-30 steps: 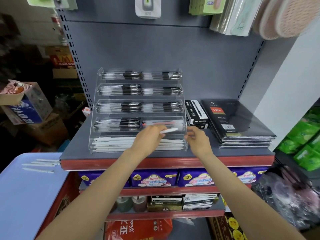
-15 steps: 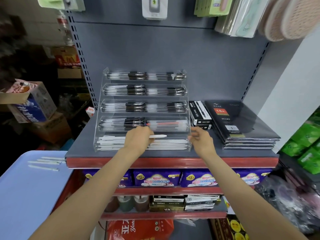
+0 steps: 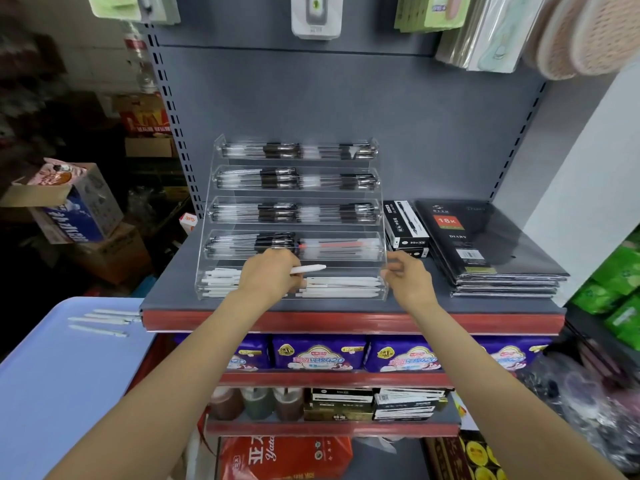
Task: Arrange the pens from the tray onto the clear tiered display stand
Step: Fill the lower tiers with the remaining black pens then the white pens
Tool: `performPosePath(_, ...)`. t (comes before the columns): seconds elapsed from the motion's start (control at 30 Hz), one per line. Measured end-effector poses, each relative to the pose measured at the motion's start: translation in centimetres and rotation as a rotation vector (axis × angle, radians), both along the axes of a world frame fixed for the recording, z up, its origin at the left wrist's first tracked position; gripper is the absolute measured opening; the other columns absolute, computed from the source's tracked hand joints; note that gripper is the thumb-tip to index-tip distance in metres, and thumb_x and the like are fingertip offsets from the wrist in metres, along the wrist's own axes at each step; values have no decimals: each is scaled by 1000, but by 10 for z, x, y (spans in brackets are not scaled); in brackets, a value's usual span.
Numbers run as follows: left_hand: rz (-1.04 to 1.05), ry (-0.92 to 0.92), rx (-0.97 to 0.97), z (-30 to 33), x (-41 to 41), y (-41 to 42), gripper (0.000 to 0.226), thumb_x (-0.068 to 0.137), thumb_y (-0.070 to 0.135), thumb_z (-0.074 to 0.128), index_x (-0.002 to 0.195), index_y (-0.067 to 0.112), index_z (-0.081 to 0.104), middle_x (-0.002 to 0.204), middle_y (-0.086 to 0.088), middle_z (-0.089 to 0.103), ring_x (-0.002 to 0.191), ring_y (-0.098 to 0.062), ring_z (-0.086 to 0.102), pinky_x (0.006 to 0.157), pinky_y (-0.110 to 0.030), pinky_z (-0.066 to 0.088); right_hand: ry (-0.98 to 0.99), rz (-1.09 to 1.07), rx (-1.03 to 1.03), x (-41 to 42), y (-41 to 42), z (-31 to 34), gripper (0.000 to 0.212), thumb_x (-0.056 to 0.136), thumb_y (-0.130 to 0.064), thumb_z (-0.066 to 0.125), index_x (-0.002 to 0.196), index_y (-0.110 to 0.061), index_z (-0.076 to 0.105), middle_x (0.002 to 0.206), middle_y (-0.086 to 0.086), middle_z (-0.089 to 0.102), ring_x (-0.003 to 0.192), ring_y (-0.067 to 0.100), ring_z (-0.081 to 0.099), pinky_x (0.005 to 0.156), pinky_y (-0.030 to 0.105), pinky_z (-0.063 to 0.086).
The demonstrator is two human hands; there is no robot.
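A clear tiered display stand [image 3: 382, 244] stands on the grey shelf [image 3: 346, 306]. Its upper tiers hold black-and-clear pens, and its bottom tier holds several white pens [image 3: 341, 285]. My left hand [image 3: 268, 273] hovers over the bottom tier and pinches one white pen [image 3: 310, 269] that points right. My right hand [image 3: 405, 278] holds the stand's right front corner with curled fingers. Three more white pens [image 3: 100, 320] lie on the light blue tray [image 3: 52, 375] at lower left.
Black pen boxes [image 3: 403, 225] and a stack of black diary notebooks [image 3: 485, 251] sit right of the stand. Lower shelves hold purple packs [image 3: 318, 353], bottles and boxes. Cardboard boxes [image 3: 69, 206] are piled at left. Packaged goods hang above.
My left hand with the white pen has come down and left toward the bottom tier. My right hand has stayed at the stand's right corner. The view has shifted a little.
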State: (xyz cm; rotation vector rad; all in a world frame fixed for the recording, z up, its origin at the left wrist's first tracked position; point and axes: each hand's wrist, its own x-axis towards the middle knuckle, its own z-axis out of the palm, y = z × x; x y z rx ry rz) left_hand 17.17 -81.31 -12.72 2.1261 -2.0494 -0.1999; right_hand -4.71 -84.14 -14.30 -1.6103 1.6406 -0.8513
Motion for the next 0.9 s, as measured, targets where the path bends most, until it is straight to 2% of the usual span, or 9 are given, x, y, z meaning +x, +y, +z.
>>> performPosePath(0.13,-14,39,11,0,-5,-1,17,84,37,66,81,20,68,73,2,64,76,-21,61,65,-29,44,-6,-4,2,-1,0,0,33,94,-7,51,127,-11,53,116,10,64,104,20,59,69,17,37)
performPosePath(0.27,-36,99,20,-1,-8,0,20,85,36,64,85,16,67,68,2,58,69,-21,56,62,-28,40,1,1,-11,-1,0,-2,33,94,-5,51,126,-10,53,116,12,64,103,22,59,60,11,33)
performPosePath(0.4,-35,117,-34,0,-11,2,25,87,43,59,85,18,63,65,6,55,69,-19,56,60,-27,37,17,5,-16,-2,0,-2,33,93,-5,51,126,-10,54,116,11,64,99,18,57,62,12,34)
performPosePath(0.47,-41,99,-72,0,-13,2,31,88,50,53,93,19,55,71,5,58,71,-20,56,60,-29,38,22,9,-22,-2,0,-2,32,94,-5,50,126,-10,54,116,11,64,95,17,56,52,9,35)
performPosePath(0.53,-105,207,-44,0,-18,1,26,93,43,45,100,18,41,78,1,57,71,-20,52,60,-33,38,22,10,-26,-2,0,-2,32,94,-5,50,125,-10,54,115,11,64,90,15,53,48,5,37)
performPosePath(0.6,-217,299,-18,1,-25,-1,13,95,26,39,101,16,33,88,-5,50,81,-25,45,67,-35,33,24,10,-28,-2,-1,-3,32,94,-5,50,125,-10,54,115,11,64,90,15,54,51,10,35)
performPosePath(0.67,-302,241,4,2,-34,-5,5,96,13,34,101,13,33,96,-7,40,90,-24,35,74,-31,24,29,13,-27,-2,-2,-3,32,94,-6,51,126,-11,53,116,11,65,94,16,56,56,12,33)
performPosePath(0.8,-341,153,87,-8,-46,-18,31,96,4,39,125,5,50,101,-5,33,104,-28,39,91,-31,35,41,17,-29,-3,-2,-2,32,94,-6,51,126,-10,54,116,11,64,89,13,53,49,6,37)
performPosePath(0.9,-351,172,87,-14,-54,-23,39,95,6,48,134,8,48,100,-5,35,103,-25,44,89,-22,31,41,18,-32,-3,-3,-3,32,93,-6,52,125,-10,54,116,11,64,91,15,55,53,7,37)
